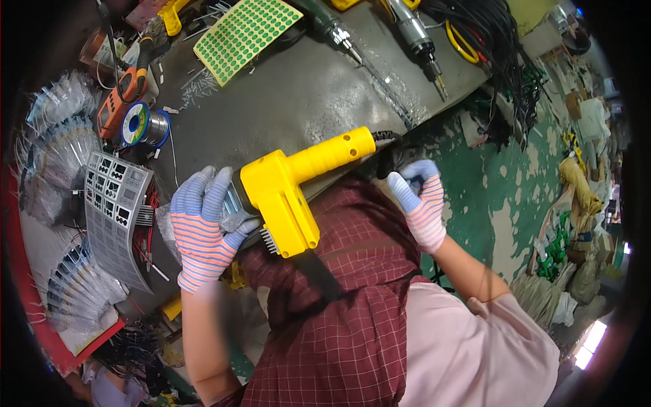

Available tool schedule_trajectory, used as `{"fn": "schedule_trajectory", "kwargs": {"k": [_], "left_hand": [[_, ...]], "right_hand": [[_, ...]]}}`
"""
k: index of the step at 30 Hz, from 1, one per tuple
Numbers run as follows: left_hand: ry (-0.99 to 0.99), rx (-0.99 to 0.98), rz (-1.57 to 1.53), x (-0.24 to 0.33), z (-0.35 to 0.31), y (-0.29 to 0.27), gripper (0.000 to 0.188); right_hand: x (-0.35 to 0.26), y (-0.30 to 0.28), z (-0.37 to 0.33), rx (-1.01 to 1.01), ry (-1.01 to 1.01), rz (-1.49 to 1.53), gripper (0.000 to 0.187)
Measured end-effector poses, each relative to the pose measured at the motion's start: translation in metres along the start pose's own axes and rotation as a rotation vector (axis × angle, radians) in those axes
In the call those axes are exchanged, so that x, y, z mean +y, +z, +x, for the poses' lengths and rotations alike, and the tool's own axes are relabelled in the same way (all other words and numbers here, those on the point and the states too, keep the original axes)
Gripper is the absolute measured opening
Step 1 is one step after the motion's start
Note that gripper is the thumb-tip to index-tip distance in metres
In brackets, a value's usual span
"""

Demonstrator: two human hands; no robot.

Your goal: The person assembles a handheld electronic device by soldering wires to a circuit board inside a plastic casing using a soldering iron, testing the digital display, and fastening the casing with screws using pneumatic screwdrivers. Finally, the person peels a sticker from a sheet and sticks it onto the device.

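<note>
A yellow hand-held power tool (281,197) with a straight handle and a boxy body lies across my lap at the table's edge. Its far-left end is a shiny metallic barrel (234,200), partly covered by clear plastic. My left hand (203,227), in a striped glove, is closed round that barrel end, thumb below and fingers above. From the handle's right end comes a black cord (388,136). My right hand (424,207), gloved alike, has its fingers curled in beside the handle end, pinching the cord; the fingertips are partly hidden.
On the grey table (298,88) lie a sheet of green round stickers (247,37), electric screwdrivers (413,37), loose screws (202,85), a solder spool (146,127) and an orange soldering station (112,115). A label sheet (115,210) and bagged parts (78,285) stand left. Black cables (498,47) hang at the right corner.
</note>
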State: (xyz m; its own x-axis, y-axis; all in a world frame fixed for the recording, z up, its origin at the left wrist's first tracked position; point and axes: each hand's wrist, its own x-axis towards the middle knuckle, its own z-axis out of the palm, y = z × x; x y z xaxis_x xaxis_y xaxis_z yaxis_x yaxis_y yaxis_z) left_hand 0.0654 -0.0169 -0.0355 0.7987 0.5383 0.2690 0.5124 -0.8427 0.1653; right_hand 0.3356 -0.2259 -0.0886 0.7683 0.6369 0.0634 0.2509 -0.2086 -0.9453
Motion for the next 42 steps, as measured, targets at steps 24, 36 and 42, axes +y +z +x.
{"fn": "schedule_trajectory", "kwargs": {"k": [24,36,42], "left_hand": [[-0.081,0.000,-0.112,-0.012,-0.005,-0.030,0.066],[-0.386,-0.021,-0.334,-0.007,0.012,-0.054,0.060],[-0.357,-0.099,-0.118,-0.012,0.012,-0.043,0.063]], "right_hand": [[-0.066,-0.058,0.048,-0.035,-0.047,0.096,0.049],[-0.126,0.000,0.210,-0.271,-0.692,-0.837,0.028],[-0.096,0.045,0.193,-0.364,-0.697,-1.302,0.030]]}}
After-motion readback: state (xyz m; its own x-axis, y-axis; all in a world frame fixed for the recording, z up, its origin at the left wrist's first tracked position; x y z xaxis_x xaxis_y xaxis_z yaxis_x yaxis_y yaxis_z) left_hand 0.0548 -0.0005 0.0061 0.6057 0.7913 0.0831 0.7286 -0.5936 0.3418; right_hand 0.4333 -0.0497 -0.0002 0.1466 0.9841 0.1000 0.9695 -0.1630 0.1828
